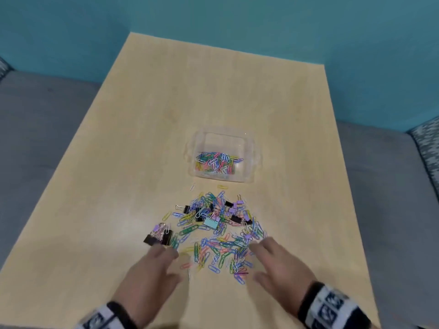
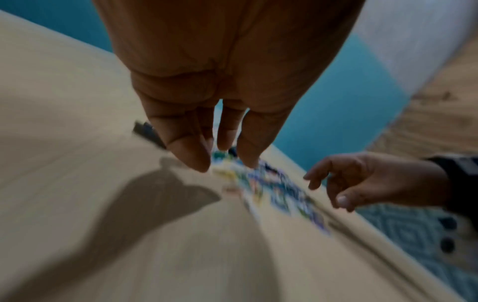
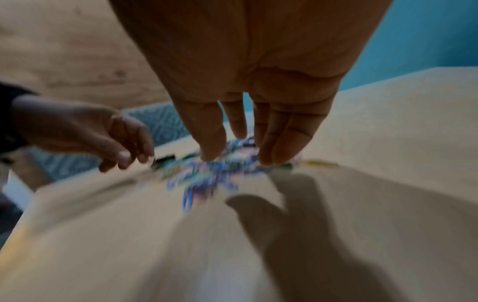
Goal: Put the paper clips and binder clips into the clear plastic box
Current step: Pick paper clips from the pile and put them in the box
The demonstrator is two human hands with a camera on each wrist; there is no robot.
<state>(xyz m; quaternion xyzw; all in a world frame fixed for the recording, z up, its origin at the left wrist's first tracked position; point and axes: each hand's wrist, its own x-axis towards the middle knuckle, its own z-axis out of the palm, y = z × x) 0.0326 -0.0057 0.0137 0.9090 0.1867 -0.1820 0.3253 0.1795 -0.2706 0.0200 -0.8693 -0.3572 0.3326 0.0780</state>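
Both hands sit low over the near edge of the clip pile, palms down, fingers straight-ish & spread, holding nothing. Left hand is at the pile's left side, fingertips just by a small cluster of black/purple binder clips; can't tell from the blurred wrist views if the tips touch. Right hand is at the pile's right side, fingers reaching into loose paper clips. Both wrists wear black/white bands w/ printed marks, too blurred to read.

Clear plastic box stands on the counter just beyond the pile, lid off, long axis left-right. Inside: a heap of coloured paper clips toward its near-left part; far part bare. No label readable.

Pile lies btwn box & hands: paper clips pointing every which way, mixed w/ binder clips (black, purple, one light blue) mostly in the far half. One black binder clip w/ wire handles lies at the pile's left rim, handles pointing left. Two stray paper clips lie near the box's front wall, white & yellow.

Room: wide bare counter left of pile & behind box; less on the right, where counter edge runs nearer. Grey seat flanks both sides, teal wall behind.
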